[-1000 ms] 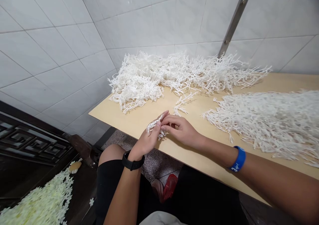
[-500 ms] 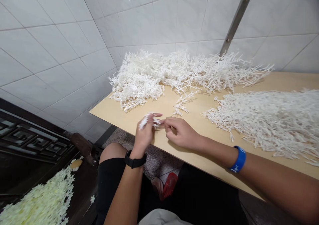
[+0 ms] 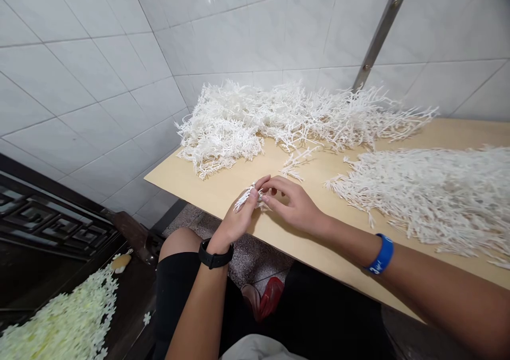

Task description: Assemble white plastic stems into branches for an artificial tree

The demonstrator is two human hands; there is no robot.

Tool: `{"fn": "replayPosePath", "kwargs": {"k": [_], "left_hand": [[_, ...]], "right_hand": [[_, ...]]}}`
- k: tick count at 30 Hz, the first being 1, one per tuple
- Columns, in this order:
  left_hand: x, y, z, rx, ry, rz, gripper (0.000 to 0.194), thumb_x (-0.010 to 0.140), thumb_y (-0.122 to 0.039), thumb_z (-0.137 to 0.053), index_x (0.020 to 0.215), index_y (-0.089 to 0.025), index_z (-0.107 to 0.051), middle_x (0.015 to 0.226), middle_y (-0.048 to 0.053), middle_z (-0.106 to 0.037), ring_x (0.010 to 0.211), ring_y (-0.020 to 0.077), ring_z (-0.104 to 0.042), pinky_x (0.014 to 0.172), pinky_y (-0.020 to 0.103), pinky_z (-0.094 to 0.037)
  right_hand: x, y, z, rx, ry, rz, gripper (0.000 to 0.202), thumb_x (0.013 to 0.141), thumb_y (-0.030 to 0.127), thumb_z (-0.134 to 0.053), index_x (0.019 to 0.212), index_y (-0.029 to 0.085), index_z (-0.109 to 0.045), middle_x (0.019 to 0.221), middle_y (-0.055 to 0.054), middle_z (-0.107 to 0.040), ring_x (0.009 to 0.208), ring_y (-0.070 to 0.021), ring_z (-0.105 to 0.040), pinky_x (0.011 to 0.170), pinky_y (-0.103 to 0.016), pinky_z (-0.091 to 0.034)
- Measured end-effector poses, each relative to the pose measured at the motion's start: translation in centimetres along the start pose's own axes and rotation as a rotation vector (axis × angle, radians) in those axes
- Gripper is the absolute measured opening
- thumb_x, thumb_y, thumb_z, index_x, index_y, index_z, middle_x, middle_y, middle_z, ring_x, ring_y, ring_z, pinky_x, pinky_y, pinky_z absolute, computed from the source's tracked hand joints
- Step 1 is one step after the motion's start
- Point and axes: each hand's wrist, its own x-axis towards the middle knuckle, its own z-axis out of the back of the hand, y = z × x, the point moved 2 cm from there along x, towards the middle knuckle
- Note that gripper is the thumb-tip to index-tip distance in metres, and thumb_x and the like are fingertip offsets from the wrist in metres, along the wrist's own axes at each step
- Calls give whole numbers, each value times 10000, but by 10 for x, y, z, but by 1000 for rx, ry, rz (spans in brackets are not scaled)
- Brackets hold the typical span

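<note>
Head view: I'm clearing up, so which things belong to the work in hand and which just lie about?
Apparently in the work: held sprig, back white pile, right white pile, table.

Apparently just lying about: pale flowers, tan object.

A pale, wood-toned tabletop [image 3: 199, 190] with a straight front edge and a corner at its left end runs along the tiled wall. Along its back lies a long, tangled heap of white branching stems [image 3: 279, 110], thickest toward the left and spreading into thin twigs at the right. Just in front of that heap's middle lies a loose white sprig [image 3: 295, 164]. On the table's right side spreads a flatter, denser pile of white stems [image 3: 434, 200], running out of view. At lower left, a dark wooden seat [image 3: 133, 301] carries a mound of pale yellow-green artificial blossoms [image 3: 67, 317], a single blossom [image 3: 147, 318] apart from it, and a tan-and-white object [image 3: 120, 263] beside the mound's far end.
</note>
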Motion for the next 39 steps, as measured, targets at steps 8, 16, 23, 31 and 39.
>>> {"fn": "replayPosePath", "kwargs": {"k": [8,16,23,31,39], "left_hand": [[2,0,0,-15,63,-54,520,1005,-488,-399,1466,-256,-462,1561,29,-423,1461,236,-356,1217,383,-267],[6,10,2,-64,-87,-18,527,965,-557,-453,1279,-179,-644,1288,109,-682,1203,264,-628,1049,381,-462],[2,6,7,-189,-132,22,533,993,-566,-354,1335,-235,-594,1356,103,-639,1313,261,-546,1110,426,-403],[1,2,2,-35,23,-15,528,1017,-528,-290,1490,-328,-412,1587,-20,-376,1502,198,-262,1246,384,-170],[0,0,0,-11,92,-53,538,1016,-520,-308,1504,-310,-390,1605,-5,-340,1497,217,-278,1238,402,-222]], "right_hand": [[2,3,-2,74,31,44,111,908,176,-520,827,192,-594,944,-58,-641,868,-177,-586,788,-326,-453],[-3,8,-8,-58,49,15,160,814,125,-477,680,208,-445,781,-25,-539,750,-172,-518,688,-306,-417],[-3,1,1,-262,-34,105,142,826,86,-473,790,205,-542,850,-62,-560,851,-226,-526,789,-377,-436],[0,2,1,-152,-85,57,154,919,165,-519,918,199,-670,985,-75,-654,959,-225,-591,885,-399,-453],[2,2,-9,143,94,-87,112,886,222,-587,811,174,-655,835,-25,-622,692,-131,-522,628,-271,-401]]}}
